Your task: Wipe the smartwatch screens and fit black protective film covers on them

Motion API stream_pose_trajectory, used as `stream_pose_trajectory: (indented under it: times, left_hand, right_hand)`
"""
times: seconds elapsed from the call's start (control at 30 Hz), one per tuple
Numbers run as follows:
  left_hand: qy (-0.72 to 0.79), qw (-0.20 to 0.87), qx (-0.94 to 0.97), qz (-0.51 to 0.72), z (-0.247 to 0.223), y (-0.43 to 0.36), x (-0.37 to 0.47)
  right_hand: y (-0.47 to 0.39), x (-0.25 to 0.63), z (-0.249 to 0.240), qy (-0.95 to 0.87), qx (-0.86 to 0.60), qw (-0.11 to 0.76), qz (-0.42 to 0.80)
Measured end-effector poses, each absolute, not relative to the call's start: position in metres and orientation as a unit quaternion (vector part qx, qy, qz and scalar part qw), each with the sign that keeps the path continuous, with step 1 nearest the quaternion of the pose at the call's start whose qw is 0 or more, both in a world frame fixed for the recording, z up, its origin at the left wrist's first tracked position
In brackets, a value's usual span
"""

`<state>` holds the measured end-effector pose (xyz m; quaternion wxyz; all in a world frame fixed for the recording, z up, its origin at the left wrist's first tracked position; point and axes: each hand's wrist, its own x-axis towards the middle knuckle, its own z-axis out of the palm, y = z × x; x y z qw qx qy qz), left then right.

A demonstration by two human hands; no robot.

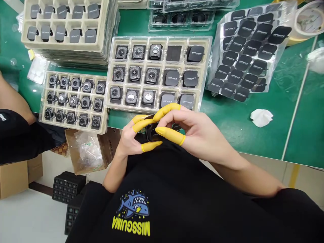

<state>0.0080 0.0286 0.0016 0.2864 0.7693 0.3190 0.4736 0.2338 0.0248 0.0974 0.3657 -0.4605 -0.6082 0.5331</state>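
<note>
Just past the table's near edge, a black smartwatch case (pixel 151 132) with a glossy face is held between both hands. My left hand (pixel 130 136), with yellow finger cots, grips it from the left, thumb below and fingers above. My right hand (pixel 194 130), also in yellow finger cots, is closed against its right side with thumb and forefinger, partly covering it. Something dark shows behind the right fingers, too hidden to name. Beyond the hands lies a clear-rimmed tray (pixel 206 72) holding watch cases with sensor backs up and several black HiFuture-marked squares.
A smaller watch tray (pixel 42 101) lies left, below a stack of trays (pixel 26 38). Sheets of HiFuture labels (pixel 239 62), a tape roll (pixel 310 18) and crumpled white tissue (pixel 261 117) are at right. A cardboard box (pixel 72 158) stands below the table; another person's arm (pixel 15 101) is at left.
</note>
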Motion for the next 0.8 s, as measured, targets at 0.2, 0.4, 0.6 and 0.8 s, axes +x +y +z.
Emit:
stream_pose_trajectory:
  times: [0.2, 0.4, 0.6, 0.8]
  left_hand:
    - [0.301, 0.310, 0.762, 0.483, 0.0026, 0.0298, 0.0089]
    - [0.305, 0.294, 0.768, 0.481, 0.0019, 0.0296, 0.0075]
    - [0.319, 0.283, 0.770, 0.475, -0.0008, 0.0292, 0.0069]
    - [0.335, 0.264, 0.773, 0.469, -0.0027, 0.0281, 0.0068]
  right_hand:
    - [0.0264, 0.2307, 0.0944, -0.598, -0.463, 0.369, 0.541]
    - [0.0263, 0.2299, 0.0923, -0.593, -0.461, 0.371, 0.546]
    - [0.0265, 0.2295, 0.0914, -0.589, -0.459, 0.375, 0.549]
    - [0.0263, 0.2284, 0.0894, -0.582, -0.457, 0.384, 0.552]
